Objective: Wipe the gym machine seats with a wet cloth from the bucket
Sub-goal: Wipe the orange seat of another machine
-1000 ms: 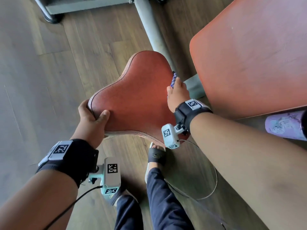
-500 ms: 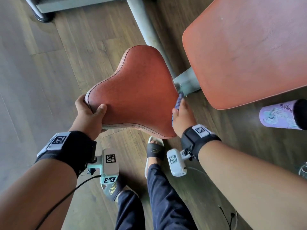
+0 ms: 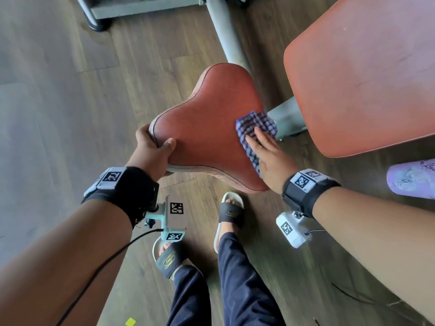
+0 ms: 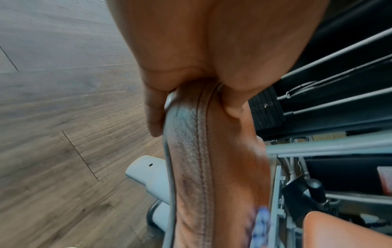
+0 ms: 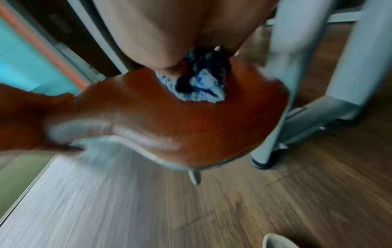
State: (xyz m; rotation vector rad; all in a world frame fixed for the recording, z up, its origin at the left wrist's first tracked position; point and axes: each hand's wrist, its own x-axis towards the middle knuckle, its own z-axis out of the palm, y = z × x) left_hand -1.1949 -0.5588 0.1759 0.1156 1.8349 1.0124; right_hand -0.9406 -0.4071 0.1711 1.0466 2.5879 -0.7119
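While left hand clamps saddle-shaped seat at near-left lobe, thumb on top, fingers curled under rim, seat judged steadied; padding looks firm, leather-like skin grained, likely slick once wet; rim best hold; checked cloth lies on seat's right edge, partly overhanging; soft, limp, bunches easily, so flat palm better than pinch; right hand presses it, fingers straight and together; bucket not in view.
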